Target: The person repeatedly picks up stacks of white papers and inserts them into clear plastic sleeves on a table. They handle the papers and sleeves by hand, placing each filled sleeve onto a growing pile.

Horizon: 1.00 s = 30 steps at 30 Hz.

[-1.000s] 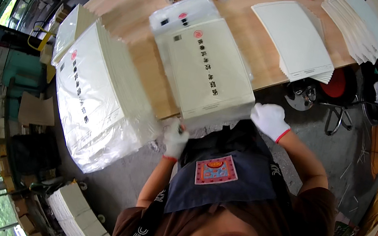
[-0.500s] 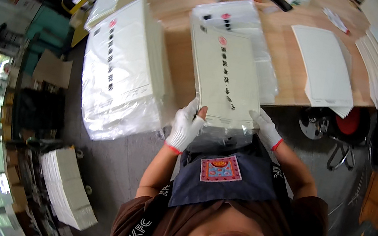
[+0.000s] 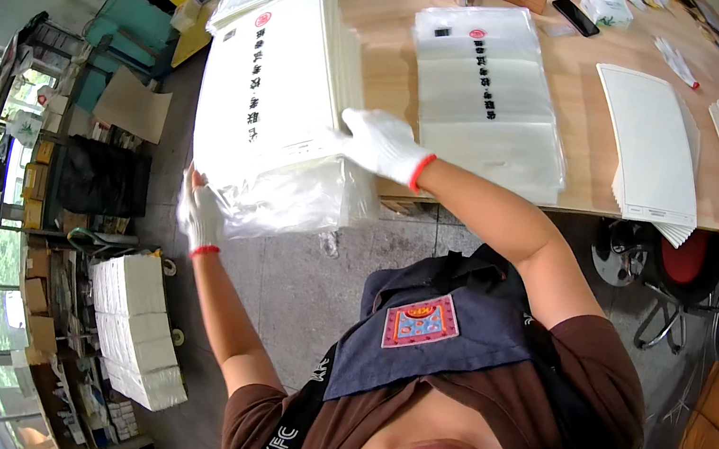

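On my feed the bagged stack (image 3: 278, 85) sits at the left end of the wooden table (image 3: 381, 46), a thick rectangular block of pale, matt paper under glossy clear film (image 3: 293, 194). That film bunches into crinkled folds at the near end, jutting past the table's edge. The long axis runs nearly straight away from the wearer: a round red mark at the far end, black characters strung nearward along it. I have the left hand (image 3: 201, 214), in a white knit glove, by the near left corner; it is blurred, and I cannot tell whether its fingers pinch anything. The right hand (image 3: 383, 144), gloved alike, reaches to the near right side, fingers parted. Limp, flat bags (image 3: 502, 125) lie to the right.
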Motion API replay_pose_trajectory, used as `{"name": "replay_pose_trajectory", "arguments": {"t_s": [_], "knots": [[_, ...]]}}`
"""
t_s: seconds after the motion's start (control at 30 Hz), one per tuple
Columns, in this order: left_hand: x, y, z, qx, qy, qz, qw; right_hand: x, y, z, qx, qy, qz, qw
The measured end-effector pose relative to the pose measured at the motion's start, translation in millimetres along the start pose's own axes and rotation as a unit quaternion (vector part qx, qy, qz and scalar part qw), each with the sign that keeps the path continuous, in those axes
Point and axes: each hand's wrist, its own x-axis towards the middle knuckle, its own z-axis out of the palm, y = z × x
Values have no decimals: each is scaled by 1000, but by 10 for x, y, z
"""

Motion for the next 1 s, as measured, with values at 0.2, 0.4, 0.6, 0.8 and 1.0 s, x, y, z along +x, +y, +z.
{"name": "replay_pose_trajectory", "arguments": {"t_s": [0.2,0.4,0.6,0.8,1.0], "knots": [[-978,-967,1765,-688,-63,-157,705,-848,634,560,-100,-152,-19,983],[-1898,827,2631,-213,-428,336,812,-1694,1684,614,-47,-83,127,987],[-1584,2143,3190,-125,-257,466,837,-2034,1643,418,-8,6,206,979],[-1301,2239,3387,-122,-334,461,813,-1879,1923,138,314,169,285,890],[-1198,2483,3285,-257,-380,372,807,-1102,2477,-155,382,282,259,841]]}}
